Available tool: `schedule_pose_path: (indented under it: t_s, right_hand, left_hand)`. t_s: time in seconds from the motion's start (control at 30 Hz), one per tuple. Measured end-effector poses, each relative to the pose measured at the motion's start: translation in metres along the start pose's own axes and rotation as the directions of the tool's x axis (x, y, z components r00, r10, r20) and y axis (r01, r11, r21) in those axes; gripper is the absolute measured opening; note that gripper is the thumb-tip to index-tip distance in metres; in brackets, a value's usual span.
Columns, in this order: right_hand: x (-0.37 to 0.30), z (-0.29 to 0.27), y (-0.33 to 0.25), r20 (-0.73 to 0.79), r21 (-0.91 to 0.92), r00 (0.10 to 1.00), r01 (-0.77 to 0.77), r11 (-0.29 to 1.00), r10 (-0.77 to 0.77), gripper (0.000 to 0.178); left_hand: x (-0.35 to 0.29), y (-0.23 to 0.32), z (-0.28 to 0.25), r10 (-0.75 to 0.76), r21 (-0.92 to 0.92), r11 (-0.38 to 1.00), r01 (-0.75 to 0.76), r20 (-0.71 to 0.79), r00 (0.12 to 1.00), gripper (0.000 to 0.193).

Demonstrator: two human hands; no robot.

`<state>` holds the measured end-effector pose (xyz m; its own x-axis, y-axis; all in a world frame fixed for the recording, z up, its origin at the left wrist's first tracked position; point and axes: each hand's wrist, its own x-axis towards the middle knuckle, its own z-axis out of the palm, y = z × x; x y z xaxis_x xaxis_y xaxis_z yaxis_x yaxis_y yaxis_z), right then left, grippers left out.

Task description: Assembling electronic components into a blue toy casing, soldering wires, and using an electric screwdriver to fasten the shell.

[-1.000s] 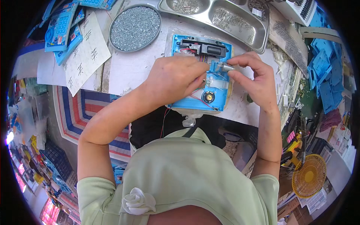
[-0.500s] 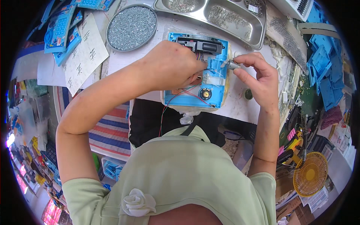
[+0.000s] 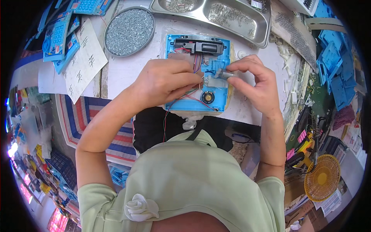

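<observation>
The right hand [image 3: 257, 82] pinched a cylinder [image 3: 227, 75], seemingly to steady it, with a case [image 3: 221, 97] beneath; left of that grip, the left hand's [image 3: 167, 80] hold was unclear.

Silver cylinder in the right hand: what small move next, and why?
I'd probably ease the silver cylinder slightly down toward the blue case: the right hand pinches it over the case's right side, and the left hand is also reaching over the case. Whether the cylinder already touches is unclear.
</observation>
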<state>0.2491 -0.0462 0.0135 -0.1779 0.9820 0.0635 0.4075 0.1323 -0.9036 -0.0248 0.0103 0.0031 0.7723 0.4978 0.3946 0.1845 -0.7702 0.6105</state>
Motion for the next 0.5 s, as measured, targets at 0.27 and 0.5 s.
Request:
schedule_pose_path:
  t_s: [0.27, 0.5]
  right_hand:
    - [0.011, 0.007, -0.001, -0.012, -0.197, 0.996, 0.088, 0.976, -0.092, 0.026]
    - [0.017, 0.01, 0.005, 0.019, -0.336, 0.974, 0.219, 0.916, -0.225, 0.029]
  left_hand:
    - [-0.003, 0.0, 0.007, -0.015, -0.008, 1.0, 0.015, -0.073, 0.997, 0.022]
    - [-0.006, -0.001, 0.012, -0.026, -0.023, 0.999, 0.023, -0.135, 0.99, 0.021]
